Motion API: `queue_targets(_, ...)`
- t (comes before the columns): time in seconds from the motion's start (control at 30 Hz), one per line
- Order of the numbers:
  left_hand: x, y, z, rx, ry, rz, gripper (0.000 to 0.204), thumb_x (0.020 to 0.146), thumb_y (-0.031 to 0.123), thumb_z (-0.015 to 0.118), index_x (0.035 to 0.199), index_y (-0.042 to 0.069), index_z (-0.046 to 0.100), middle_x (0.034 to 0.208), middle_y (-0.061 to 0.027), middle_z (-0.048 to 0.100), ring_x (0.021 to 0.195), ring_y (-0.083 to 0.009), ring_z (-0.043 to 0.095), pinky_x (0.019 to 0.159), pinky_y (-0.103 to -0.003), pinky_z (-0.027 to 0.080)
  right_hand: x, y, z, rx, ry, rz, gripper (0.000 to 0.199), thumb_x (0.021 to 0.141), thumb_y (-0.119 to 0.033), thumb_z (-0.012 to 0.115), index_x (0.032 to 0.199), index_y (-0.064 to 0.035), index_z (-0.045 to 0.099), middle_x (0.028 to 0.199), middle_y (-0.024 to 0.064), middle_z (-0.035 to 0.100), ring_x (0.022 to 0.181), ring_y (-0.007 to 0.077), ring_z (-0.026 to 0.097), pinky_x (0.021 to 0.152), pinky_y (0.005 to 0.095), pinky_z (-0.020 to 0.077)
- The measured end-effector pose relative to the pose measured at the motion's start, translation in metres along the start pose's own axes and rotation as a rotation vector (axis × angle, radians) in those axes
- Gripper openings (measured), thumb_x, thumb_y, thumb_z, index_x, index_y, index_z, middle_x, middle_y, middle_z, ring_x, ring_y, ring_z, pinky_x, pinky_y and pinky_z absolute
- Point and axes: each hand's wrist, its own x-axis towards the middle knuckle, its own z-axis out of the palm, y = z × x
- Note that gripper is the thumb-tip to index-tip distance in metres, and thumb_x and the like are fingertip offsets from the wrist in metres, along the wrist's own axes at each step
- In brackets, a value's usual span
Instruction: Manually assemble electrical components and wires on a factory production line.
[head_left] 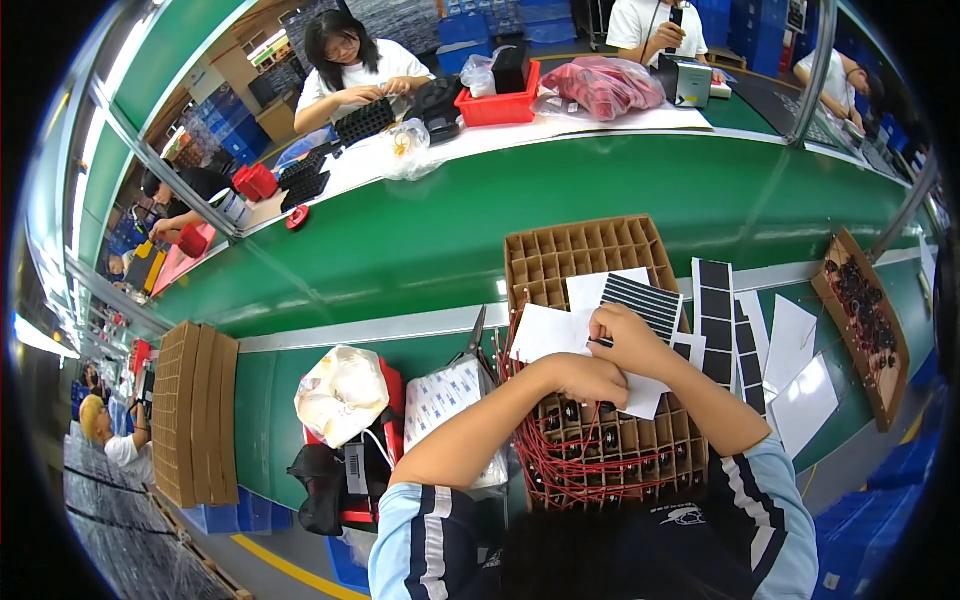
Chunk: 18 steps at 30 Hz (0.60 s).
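My right hand (625,338) is closed in a pinch on a small black strip (602,343), above white sheets. Just below and to its left, my left hand (590,380) is closed, its fingertips turned down; what it grips, if anything, is hidden. A sheet with black stripes (645,308) lies beyond my right hand, overlapping a white sheet (545,333). Under the hands stands a cardboard divider tray (690,455), its cells holding round black parts with red wires (570,455) trailing over the near left side.
Another divider tray (585,240) lies behind. Rightward are black label sheets (714,320) and a box of wired black parts (862,310). Leftward are scissors (477,330), a patterned white pack (440,400), a white bag (342,395) and stacked cardboard dividers (195,415). Co-workers sit across the green conveyor (400,235).
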Motion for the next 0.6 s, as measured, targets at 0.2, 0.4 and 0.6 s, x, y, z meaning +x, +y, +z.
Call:
queue_targets(0.2,0.0038,-0.0024,-0.0009,-0.006,-0.031,-0.038,0.03,0.076,0.029,0.05,0.078,0.0,0.058,0.063,-0.0056,0.049,0.05,-0.0145,0.046,0.045,-0.027,0.037,-0.0021,-0.0055,-0.0072,0.282,-0.013,0.196,0.017,0.066,-0.006,0.06,0.075,-0.0023,0.047,0.072,0.0085,0.051,0.068,0.0192,0.05,0.062,0.0311,0.0424)
queue_targets(0.4,0.0046,0.0003,0.0003,-0.001,-0.024,-0.063,0.031,0.076,0.03,0.049,0.079,0.0,0.059,0.063,-0.0065,0.049,0.051,-0.0147,0.047,0.044,-0.027,0.037,0.0014,0.0008,0.0,0.018,0.013,-0.003,0.023,0.065,-0.014,0.067,0.072,-0.0028,0.048,0.073,0.0091,0.05,0.069,0.0223,0.049,0.063,0.0323,0.0412)
queue_targets(0.6,0.0058,-0.0003,0.0017,0.019,-0.018,-0.041,0.033,0.075,0.032,0.05,0.077,0.0,0.059,0.063,-0.0074,0.05,0.053,-0.0154,0.048,0.046,-0.027,0.039,0.0015,0.0019,-0.0014,-0.03,-0.021,-0.008,0.018,0.065,-0.012,0.064,0.069,-0.0028,0.049,0.073,0.0099,0.049,0.074,0.0259,0.048,0.065,0.0339,0.0401)
